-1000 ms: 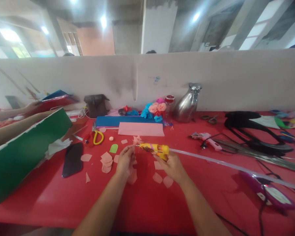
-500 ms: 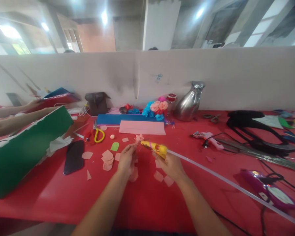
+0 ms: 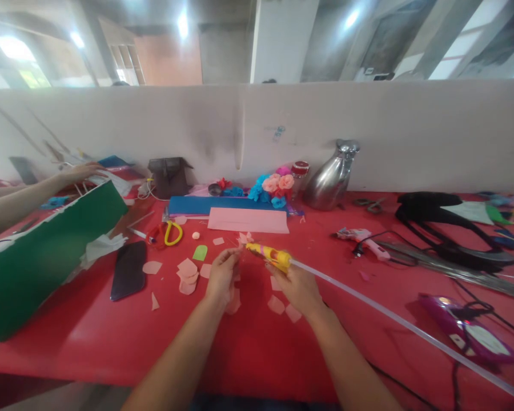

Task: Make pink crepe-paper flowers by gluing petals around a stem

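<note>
Head view: the right hand (image 3: 300,288) grips a yellow glue gun (image 3: 278,260) above the red table (image 3: 257,357), fingers wrapped round its handle. The left hand (image 3: 219,278) has thumb and fingertips drawn close; whether they pinch the pink paper piece (image 3: 245,238), just beside the nozzle, cannot be told. Against one second ago, the gun points more upward toward its tip and the clear glue stick (image 3: 368,302) slopes more steeply down rightward; since the half-second frame, both hands little changed. Loose pink petals (image 3: 187,267) lie as before. Far left, a co-worker's hand (image 3: 87,170) has shifted further in, now beside white material (image 3: 119,181), above the green board (image 3: 55,260).
</note>
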Demonstrator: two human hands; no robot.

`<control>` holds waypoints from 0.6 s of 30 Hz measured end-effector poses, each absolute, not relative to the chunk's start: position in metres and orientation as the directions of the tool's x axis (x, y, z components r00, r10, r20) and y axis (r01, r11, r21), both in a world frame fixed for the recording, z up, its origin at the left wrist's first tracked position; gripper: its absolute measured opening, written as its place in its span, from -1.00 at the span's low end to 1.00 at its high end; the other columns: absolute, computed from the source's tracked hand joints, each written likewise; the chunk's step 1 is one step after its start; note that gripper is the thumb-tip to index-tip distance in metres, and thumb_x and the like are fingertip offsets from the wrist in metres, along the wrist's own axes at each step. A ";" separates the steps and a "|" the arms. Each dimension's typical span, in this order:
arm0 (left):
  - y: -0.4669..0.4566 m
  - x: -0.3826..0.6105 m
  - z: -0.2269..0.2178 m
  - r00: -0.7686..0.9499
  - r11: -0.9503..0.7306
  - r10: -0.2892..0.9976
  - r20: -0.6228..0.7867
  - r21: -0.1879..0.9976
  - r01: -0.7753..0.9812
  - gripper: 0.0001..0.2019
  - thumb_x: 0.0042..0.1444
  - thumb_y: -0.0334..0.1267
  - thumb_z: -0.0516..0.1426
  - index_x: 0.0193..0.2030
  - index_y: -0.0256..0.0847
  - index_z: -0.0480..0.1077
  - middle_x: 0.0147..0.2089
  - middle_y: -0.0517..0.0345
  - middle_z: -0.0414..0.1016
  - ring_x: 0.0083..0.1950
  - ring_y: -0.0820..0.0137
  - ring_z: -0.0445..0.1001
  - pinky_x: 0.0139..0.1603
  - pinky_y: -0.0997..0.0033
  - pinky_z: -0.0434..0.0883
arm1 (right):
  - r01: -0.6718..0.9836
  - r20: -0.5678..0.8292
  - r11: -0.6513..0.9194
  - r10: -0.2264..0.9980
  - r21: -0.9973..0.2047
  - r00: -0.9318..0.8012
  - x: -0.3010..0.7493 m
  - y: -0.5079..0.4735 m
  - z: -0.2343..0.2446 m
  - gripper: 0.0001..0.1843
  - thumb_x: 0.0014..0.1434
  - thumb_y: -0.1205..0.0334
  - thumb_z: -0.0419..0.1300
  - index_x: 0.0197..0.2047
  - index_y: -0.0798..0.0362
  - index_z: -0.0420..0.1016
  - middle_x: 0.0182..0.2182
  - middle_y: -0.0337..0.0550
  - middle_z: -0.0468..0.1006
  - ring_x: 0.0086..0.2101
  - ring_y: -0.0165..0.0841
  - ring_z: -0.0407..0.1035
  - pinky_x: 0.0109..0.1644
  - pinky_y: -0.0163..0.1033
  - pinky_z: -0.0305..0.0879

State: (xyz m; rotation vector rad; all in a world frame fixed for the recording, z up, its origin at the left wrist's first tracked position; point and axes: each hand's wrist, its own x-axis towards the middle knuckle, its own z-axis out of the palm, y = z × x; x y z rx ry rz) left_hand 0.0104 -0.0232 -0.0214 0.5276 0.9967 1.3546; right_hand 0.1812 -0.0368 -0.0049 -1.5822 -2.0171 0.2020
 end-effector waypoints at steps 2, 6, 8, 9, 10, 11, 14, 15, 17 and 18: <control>-0.023 0.011 -0.022 -0.085 0.190 0.955 -0.283 0.808 -0.557 -0.73 -0.23 -0.22 0.26 -0.35 -0.25 0.37 -0.61 0.39 0.12 -0.66 0.68 -0.02 -0.66 0.61 -0.04 | 0.861 0.341 0.302 0.926 -0.410 -0.162 0.181 -0.037 -0.006 -0.69 0.23 -0.02 -0.02 -0.17 0.00 0.40 -0.37 -0.12 0.56 -0.33 -0.18 0.46 -0.36 -0.26 0.20; -0.022 0.011 -0.024 -0.087 0.188 0.955 -0.284 0.805 -0.563 -0.73 -0.24 -0.21 0.28 -0.38 -0.24 0.36 -0.61 0.39 0.13 -0.66 0.68 -0.01 -0.66 0.61 -0.04 | 0.873 0.362 0.306 0.918 -0.379 -0.164 0.181 -0.036 -0.007 -0.70 0.24 -0.01 -0.03 -0.16 -0.01 0.37 -0.39 -0.14 0.56 -0.37 -0.20 0.46 -0.37 -0.26 0.18; -0.022 0.011 -0.024 -0.089 0.187 0.955 -0.284 0.805 -0.563 -0.73 -0.25 -0.21 0.28 -0.39 -0.24 0.36 -0.60 0.38 0.15 -0.66 0.67 0.02 -0.66 0.61 -0.04 | 0.873 0.368 0.306 0.916 -0.381 -0.160 0.181 -0.036 -0.006 -0.69 0.24 -0.02 -0.05 -0.16 -0.01 0.36 -0.40 -0.14 0.55 -0.38 -0.22 0.45 -0.38 -0.27 0.17; -0.022 0.011 -0.025 -0.090 0.187 0.955 -0.284 0.805 -0.563 -0.73 -0.25 -0.21 0.28 -0.39 -0.24 0.36 -0.60 0.38 0.15 -0.66 0.67 0.02 -0.66 0.61 -0.03 | 0.872 0.371 0.311 0.914 -0.378 -0.165 0.181 -0.036 -0.005 -0.68 0.25 -0.02 -0.06 -0.17 0.00 0.36 -0.39 -0.14 0.55 -0.38 -0.22 0.45 -0.38 -0.27 0.17; -0.022 0.011 -0.025 -0.090 0.188 0.954 -0.285 0.806 -0.562 -0.73 -0.25 -0.21 0.28 -0.39 -0.24 0.36 -0.60 0.38 0.16 -0.66 0.67 0.02 -0.67 0.61 -0.04 | 0.871 0.376 0.320 0.910 -0.372 -0.174 0.180 -0.036 -0.004 -0.68 0.25 -0.03 -0.06 -0.18 0.01 0.35 -0.40 -0.14 0.54 -0.38 -0.23 0.44 -0.38 -0.27 0.16; -0.023 0.011 -0.024 -0.089 0.190 0.954 -0.287 0.806 -0.560 -0.73 -0.25 -0.21 0.28 -0.39 -0.24 0.36 -0.60 0.38 0.16 -0.66 0.67 0.01 -0.67 0.61 -0.04 | 0.872 0.380 0.332 0.906 -0.361 -0.187 0.180 -0.036 -0.003 -0.68 0.25 -0.02 -0.06 -0.19 0.01 0.35 -0.40 -0.14 0.54 -0.38 -0.24 0.44 -0.38 -0.28 0.15; -0.024 0.012 -0.023 -0.092 0.198 0.952 -0.293 0.814 -0.545 -0.75 -0.22 -0.22 0.26 -0.37 -0.25 0.37 -0.61 0.39 0.13 -0.67 0.68 -0.01 -0.67 0.61 -0.05 | 0.879 0.401 0.366 0.887 -0.307 -0.229 0.179 -0.038 -0.001 -0.70 0.26 0.00 -0.05 -0.23 0.02 0.36 -0.41 -0.13 0.53 -0.40 -0.25 0.42 -0.39 -0.28 0.11; -0.024 0.012 -0.022 -0.096 0.200 0.950 -0.296 0.817 -0.540 -0.76 -0.21 -0.22 0.25 -0.36 -0.25 0.37 -0.61 0.39 0.13 -0.67 0.67 0.00 -0.67 0.61 -0.04 | 0.881 0.407 0.373 0.882 -0.293 -0.238 0.178 -0.039 -0.001 -0.71 0.26 0.02 -0.05 -0.23 0.03 0.36 -0.41 -0.13 0.53 -0.40 -0.26 0.41 -0.39 -0.28 0.10; -0.024 0.013 -0.021 -0.103 0.202 0.948 -0.301 0.820 -0.536 -0.76 -0.19 -0.23 0.23 -0.34 -0.24 0.37 -0.60 0.38 0.13 -0.67 0.66 0.02 -0.67 0.60 -0.03 | 0.883 0.417 0.380 0.875 -0.276 -0.246 0.178 -0.040 0.000 -0.73 0.26 0.06 -0.04 -0.23 0.04 0.37 -0.42 -0.12 0.52 -0.41 -0.27 0.40 -0.40 -0.28 0.08; -0.024 0.013 -0.021 -0.104 0.202 0.948 -0.302 0.819 -0.537 -0.77 -0.19 -0.23 0.22 -0.34 -0.24 0.37 -0.60 0.38 0.13 -0.67 0.66 0.02 -0.67 0.59 -0.03 | 0.883 0.420 0.379 0.874 -0.277 -0.244 0.178 -0.040 0.000 -0.73 0.26 0.07 -0.04 -0.23 0.04 0.38 -0.42 -0.11 0.52 -0.42 -0.27 0.40 -0.41 -0.28 0.08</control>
